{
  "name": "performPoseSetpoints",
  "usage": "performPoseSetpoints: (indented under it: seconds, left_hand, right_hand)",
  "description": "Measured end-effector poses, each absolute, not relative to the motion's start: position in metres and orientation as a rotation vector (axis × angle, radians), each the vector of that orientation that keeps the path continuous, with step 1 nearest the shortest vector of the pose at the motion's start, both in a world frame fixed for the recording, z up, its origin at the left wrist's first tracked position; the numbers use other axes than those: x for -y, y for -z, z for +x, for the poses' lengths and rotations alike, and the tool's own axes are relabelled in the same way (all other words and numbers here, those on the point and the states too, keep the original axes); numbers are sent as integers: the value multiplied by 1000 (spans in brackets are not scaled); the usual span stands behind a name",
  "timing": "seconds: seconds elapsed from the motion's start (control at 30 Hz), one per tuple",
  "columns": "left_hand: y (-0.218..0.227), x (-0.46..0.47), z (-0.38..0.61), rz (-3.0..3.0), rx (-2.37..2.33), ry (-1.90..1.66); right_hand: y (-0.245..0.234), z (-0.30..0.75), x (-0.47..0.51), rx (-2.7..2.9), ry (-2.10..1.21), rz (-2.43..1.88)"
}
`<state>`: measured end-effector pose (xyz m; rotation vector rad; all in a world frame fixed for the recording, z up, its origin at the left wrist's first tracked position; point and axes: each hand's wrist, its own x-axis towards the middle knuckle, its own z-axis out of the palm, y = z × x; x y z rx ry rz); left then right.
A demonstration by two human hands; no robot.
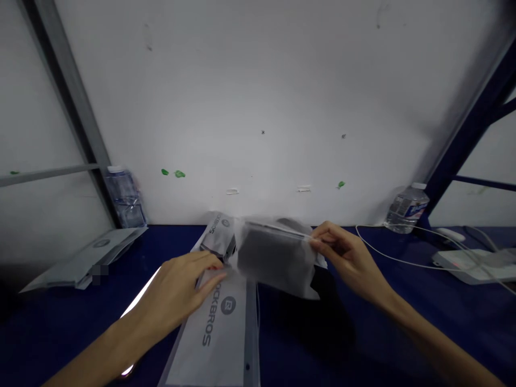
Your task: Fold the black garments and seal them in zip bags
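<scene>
Near the tabletop's (169, 239) back edge, the right hand (349, 255) pinches the bag (274, 258) by one corner, which could slip if the left hand (181, 285), its hold unclear, gives no support.

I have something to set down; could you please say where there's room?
Bare table shows between the right forearm, white cable and white box, and behind the left hand, towards the wall. Bags crowd the space between both hands.

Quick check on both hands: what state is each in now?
Left hand: near the left edge of the frosted bag; whether it grips cannot be told.
Right hand: closed, holding the frosted bag near its upper right corner.
</scene>
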<state>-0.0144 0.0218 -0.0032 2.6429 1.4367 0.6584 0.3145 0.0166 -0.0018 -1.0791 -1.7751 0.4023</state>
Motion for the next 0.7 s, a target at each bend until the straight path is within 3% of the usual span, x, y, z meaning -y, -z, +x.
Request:
performPoseSetpoints:
  seconds: [0.23,0.7]
  left_hand:
    - [-4,-16,-8,2411,-1420,-1103]
    - [0,-17,-7,2290,-1226,-1069]
  right_hand:
    - [10,307,-11,1872,-441,-1048]
    - [7,310,-12,1983,-66,-1000]
